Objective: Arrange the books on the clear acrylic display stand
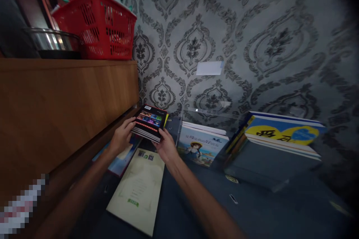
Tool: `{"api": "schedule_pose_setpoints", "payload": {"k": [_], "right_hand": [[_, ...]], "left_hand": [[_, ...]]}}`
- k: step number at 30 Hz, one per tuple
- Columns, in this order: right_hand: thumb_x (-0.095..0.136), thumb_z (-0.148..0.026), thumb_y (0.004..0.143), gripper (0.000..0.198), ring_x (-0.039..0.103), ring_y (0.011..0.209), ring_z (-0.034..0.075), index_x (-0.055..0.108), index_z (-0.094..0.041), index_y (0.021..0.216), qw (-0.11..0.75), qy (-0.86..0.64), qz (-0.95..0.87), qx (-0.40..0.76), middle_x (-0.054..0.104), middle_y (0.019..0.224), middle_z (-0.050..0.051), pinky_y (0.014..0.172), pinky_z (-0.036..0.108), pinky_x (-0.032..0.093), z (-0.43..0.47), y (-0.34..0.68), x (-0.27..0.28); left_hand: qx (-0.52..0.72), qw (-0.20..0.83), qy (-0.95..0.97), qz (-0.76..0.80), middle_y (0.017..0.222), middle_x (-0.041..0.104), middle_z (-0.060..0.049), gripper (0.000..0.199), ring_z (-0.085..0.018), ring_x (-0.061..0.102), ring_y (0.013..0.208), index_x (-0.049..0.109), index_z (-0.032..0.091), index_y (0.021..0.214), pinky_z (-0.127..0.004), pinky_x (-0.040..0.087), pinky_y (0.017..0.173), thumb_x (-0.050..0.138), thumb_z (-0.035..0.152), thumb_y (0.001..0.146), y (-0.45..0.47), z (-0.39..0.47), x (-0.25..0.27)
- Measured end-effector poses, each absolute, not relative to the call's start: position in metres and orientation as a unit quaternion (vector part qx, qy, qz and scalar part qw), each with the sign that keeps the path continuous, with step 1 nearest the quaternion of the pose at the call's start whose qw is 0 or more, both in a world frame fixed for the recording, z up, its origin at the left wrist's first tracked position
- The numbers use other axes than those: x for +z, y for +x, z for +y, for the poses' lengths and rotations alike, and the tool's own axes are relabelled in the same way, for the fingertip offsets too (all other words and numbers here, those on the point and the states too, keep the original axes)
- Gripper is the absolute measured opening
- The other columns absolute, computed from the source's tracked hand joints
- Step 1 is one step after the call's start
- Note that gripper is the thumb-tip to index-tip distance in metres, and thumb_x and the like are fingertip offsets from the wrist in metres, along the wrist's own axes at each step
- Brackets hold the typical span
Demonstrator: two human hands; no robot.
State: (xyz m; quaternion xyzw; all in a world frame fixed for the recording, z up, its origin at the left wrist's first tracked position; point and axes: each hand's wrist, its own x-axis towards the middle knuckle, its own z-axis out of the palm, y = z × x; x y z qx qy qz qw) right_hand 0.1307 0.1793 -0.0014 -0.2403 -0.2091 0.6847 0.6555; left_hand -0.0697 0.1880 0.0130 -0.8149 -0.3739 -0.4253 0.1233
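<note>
Both grips are closed on one small stack of dark books (149, 122): the left hand (121, 136) clasps its left edge, the right hand (166, 148) supports its near right corner. Stack is held just above the dark worktop (196, 198). Directly below the grips lies a pale green booklet (138, 190). Right of the grips stands an illustrated book (202, 145); farther right, a yellow-and-blue book (283, 132).

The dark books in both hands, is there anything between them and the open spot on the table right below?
Yes. The stack of dark books, gripped by the left hand and right hand, hangs over a pale booklet lying flat on the table, its top edge directly beneath the stack.
</note>
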Motion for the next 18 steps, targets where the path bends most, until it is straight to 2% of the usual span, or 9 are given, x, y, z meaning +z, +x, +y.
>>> {"api": "schedule_pose_setpoints", "payload": {"k": [5,9,13,16,18], "right_hand": [[0.072,-0.019,0.076,0.015,0.069,0.066,0.013,0.061,-0.024,0.085,0.655,-0.234,-0.206,0.688,0.074,0.075,-0.007,0.056,0.023,0.056,0.204,0.138,-0.004],[0.073,-0.017,0.075,0.019,0.070,0.069,0.014,0.062,-0.023,0.089,0.619,-0.235,-0.231,0.712,0.075,0.079,-0.005,0.057,0.024,0.057,0.203,0.123,-0.004],[0.080,-0.025,0.069,0.035,0.070,0.073,0.017,0.060,-0.024,0.098,0.551,-0.246,-0.272,0.749,0.075,0.090,-0.002,0.054,0.026,0.057,0.165,0.086,-0.032],[0.081,-0.030,0.065,0.043,0.069,0.068,0.018,0.056,-0.024,0.100,0.476,-0.316,-0.281,0.771,0.073,0.088,-0.001,0.050,0.028,0.057,0.132,0.056,-0.059],[0.080,-0.029,0.064,0.044,0.067,0.064,0.015,0.054,-0.024,0.099,0.457,-0.356,-0.285,0.764,0.070,0.088,-0.002,0.050,0.028,0.057,0.120,0.042,-0.070]], "left_hand": [[-0.392,0.132,-0.834,-0.366,0.137,0.059,-0.010,0.047,-0.019,0.057,0.127,0.058,0.018,0.120,-0.036,0.051,0.104,0.038,-0.001,0.081,-0.060,0.217,0.020],[-0.386,0.141,-0.812,-0.414,0.140,0.057,-0.010,0.047,-0.020,0.055,0.129,0.057,0.019,0.123,-0.037,0.049,0.107,0.039,0.002,0.083,-0.083,0.196,0.012],[-0.379,0.130,-0.773,-0.491,0.139,0.058,-0.011,0.040,-0.022,0.056,0.128,0.057,0.019,0.123,-0.038,0.049,0.107,0.040,0.009,0.088,-0.127,0.140,-0.025],[-0.336,0.105,-0.753,-0.556,0.133,0.062,-0.010,0.041,-0.021,0.063,0.119,0.057,0.019,0.118,-0.037,0.054,0.100,0.038,0.009,0.084,-0.153,0.099,-0.060],[-0.317,0.097,-0.742,-0.583,0.136,0.060,-0.012,0.038,-0.023,0.062,0.121,0.058,0.018,0.116,-0.038,0.053,0.102,0.037,0.012,0.085,-0.165,0.081,-0.077]]}}
